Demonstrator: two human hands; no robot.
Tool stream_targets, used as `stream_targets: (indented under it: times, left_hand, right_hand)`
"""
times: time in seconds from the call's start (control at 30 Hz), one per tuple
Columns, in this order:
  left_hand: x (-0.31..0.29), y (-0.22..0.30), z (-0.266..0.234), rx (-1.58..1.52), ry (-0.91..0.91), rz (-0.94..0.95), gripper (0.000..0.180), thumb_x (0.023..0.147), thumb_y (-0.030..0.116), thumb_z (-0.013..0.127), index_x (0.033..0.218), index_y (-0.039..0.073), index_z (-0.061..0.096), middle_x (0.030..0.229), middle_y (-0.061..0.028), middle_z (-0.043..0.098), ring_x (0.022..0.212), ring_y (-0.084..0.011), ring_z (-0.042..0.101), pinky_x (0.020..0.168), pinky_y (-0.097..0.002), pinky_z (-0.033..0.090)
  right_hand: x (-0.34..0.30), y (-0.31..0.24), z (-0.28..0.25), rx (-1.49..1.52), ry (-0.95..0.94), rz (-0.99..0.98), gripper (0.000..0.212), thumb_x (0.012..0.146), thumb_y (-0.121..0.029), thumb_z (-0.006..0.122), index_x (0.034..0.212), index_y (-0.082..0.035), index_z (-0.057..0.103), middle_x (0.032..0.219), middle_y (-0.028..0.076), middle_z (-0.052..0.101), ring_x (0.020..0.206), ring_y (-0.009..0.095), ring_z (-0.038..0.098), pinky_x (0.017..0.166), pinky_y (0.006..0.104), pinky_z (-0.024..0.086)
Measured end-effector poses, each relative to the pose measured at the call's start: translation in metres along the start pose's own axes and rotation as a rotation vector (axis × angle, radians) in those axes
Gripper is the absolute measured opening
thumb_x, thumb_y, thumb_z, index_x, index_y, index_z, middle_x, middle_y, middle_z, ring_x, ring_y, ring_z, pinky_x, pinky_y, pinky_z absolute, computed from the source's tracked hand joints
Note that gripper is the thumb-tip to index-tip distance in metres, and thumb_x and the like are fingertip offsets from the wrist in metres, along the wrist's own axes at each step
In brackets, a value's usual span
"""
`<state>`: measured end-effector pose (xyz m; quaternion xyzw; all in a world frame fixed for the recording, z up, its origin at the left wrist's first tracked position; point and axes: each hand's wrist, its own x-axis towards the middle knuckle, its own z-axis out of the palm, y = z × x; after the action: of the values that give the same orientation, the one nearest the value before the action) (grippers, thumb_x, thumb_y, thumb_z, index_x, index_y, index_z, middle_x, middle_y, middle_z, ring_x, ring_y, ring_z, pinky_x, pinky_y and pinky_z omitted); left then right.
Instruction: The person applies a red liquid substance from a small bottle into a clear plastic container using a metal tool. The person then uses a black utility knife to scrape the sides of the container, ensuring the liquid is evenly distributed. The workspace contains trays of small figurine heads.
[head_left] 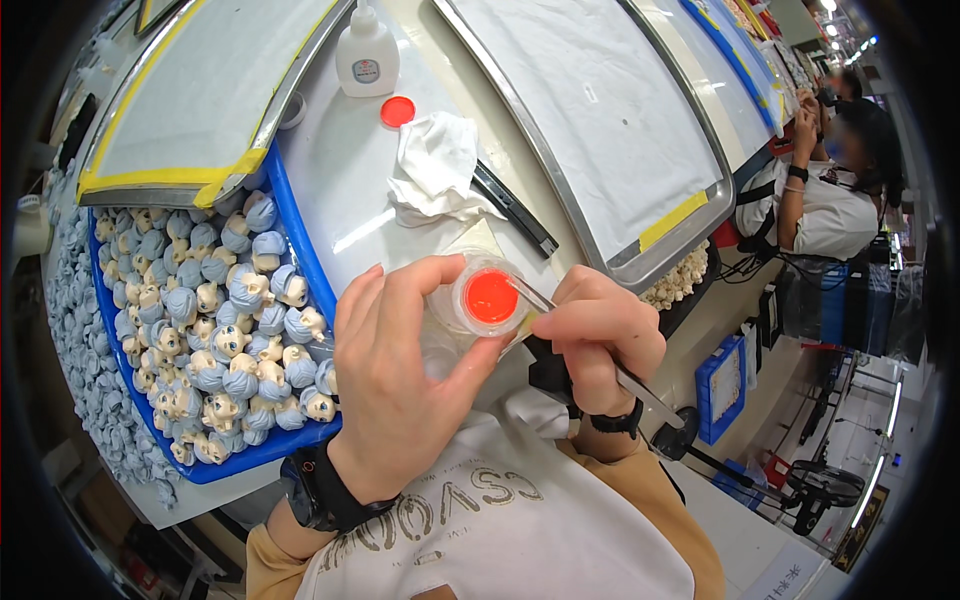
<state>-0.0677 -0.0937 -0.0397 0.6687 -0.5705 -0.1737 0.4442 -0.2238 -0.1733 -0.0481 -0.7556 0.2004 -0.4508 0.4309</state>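
My left hand is closed around a small clear plastic cup, thumb and fingers on its sides. Bright orange-red paint fills the inside. In my right hand is a slim metal stirring stick, slanting down to the cup, its tip at the paint near the rim. Beyond the cup lie a crumpled white cloth and a black bar-shaped tool. A round red lid rests close to a white squeeze bottle.
At left, a blue tray holds many doll heads with grey-blue hair, with more grey-blue pieces beside it. Metal trays with white sheets and yellow tape flank the work area. Another person sits at right, near a fan.
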Motion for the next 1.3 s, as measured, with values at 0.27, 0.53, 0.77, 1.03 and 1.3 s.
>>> stream_targets:
  times: [0.27,0.53,0.77,1.03,1.3]
  left_hand:
    - [-0.002,-0.002,-0.001,0.009,-0.01,-0.017,0.042,0.07,0.01,0.079,0.104,0.004,0.057,0.099,-0.0081,0.065,0.091,-0.0285,0.06,0.091,-0.0419,0.042]
    - [-0.001,0.0,-0.003,0.014,-0.04,-0.022,0.043,0.068,0.005,0.079,0.105,0.003,0.058,0.104,-0.009,0.065,0.097,-0.0263,0.059,0.087,-0.0347,0.043]
    - [0.0,0.0,-0.002,0.007,-0.025,-0.01,0.041,0.068,0.006,0.079,0.104,0.003,0.059,0.102,-0.0089,0.065,0.095,-0.0267,0.06,0.086,-0.035,0.044]
    - [-0.001,-0.001,0.0,0.023,-0.01,-0.006,0.041,0.068,0.006,0.079,0.103,0.003,0.059,0.1,-0.0089,0.065,0.094,-0.0265,0.06,0.085,-0.035,0.045]
    - [0.0,0.0,0.0,0.023,-0.002,-0.002,0.039,0.069,0.007,0.079,0.102,0.003,0.059,0.1,-0.0086,0.065,0.093,-0.0265,0.06,0.085,-0.0352,0.045]
  right_hand:
    - [0.0,0.007,0.004,0.047,-0.025,-0.025,0.03,0.064,0.013,0.051,0.086,-0.001,0.066,0.061,0.006,0.053,0.05,0.017,0.046,0.046,0.0283,0.037]
    - [-0.009,0.009,0.008,0.278,0.019,0.102,0.019,0.085,0.005,0.039,0.074,-0.002,0.053,0.063,0.009,0.05,0.053,0.014,0.042,0.048,0.0267,0.033]
    - [-0.013,0.004,0.016,0.553,0.172,0.26,0.016,0.08,0.005,0.038,0.073,0.003,0.053,0.063,0.007,0.048,0.054,0.012,0.039,0.052,0.0265,0.034]
    - [-0.01,-0.003,0.02,0.743,0.269,0.422,0.015,0.083,0.003,0.037,0.073,0.001,0.048,0.06,0.006,0.042,0.051,0.012,0.036,0.048,0.0266,0.03]
    - [-0.004,-0.011,0.019,0.797,0.317,0.529,0.015,0.083,0.002,0.036,0.074,-0.001,0.047,0.059,0.005,0.041,0.05,0.012,0.036,0.047,0.0257,0.031]
